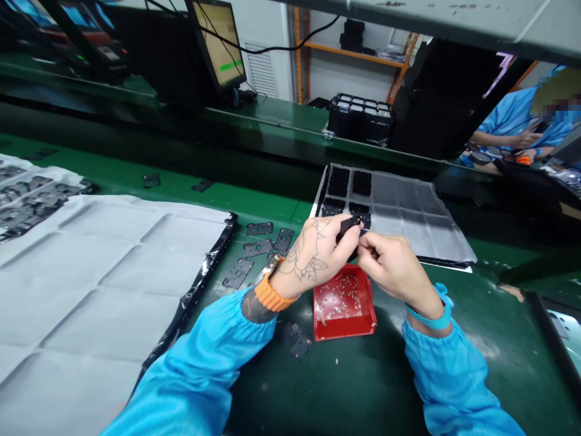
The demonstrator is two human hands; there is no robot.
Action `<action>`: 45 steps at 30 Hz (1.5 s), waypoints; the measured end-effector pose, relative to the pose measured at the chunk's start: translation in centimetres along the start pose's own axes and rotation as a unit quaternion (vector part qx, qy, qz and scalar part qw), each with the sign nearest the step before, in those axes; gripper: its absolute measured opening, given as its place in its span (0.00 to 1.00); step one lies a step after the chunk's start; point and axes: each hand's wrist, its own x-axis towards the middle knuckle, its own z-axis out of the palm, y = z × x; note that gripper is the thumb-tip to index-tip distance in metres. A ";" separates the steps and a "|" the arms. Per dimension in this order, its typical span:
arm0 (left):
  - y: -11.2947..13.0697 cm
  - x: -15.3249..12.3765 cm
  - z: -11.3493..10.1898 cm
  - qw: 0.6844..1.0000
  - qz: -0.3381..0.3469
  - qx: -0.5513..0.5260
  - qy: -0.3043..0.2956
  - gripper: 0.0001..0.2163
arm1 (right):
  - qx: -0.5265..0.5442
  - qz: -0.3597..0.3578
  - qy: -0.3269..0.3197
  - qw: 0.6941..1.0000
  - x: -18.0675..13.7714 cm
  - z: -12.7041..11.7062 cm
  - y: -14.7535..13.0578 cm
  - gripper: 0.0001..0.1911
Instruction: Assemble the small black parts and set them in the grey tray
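Note:
My left hand (318, 248) is closed around a small black plastic part (347, 225), held above the back edge of a red bin (344, 330). Close beside it, my right hand (389, 261) is pinched near the part's right end; whatever is between its fingertips is too small to make out. Tiny pale pieces lie scattered in the red bin. Left of my left wrist are several flat black plates with cutouts (259, 229). Another dark plate (297, 340) lies beside the bin, below my left wrist.
A white compartmented tray (149, 248) covers the left of the green bench, with more black parts beyond it. Behind my hands is a lined tray (403, 206) holding several black parts. A monitor (222, 42) and a black box (360, 118) stand behind; a co-worker (517, 121) is at right.

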 end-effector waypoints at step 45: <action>0.8 -0.9 -0.2 0.971 0.136 0.128 -0.149 0.12 | 0.256 0.154 -0.040 0.953 0.0 -1.7 0.5 0.02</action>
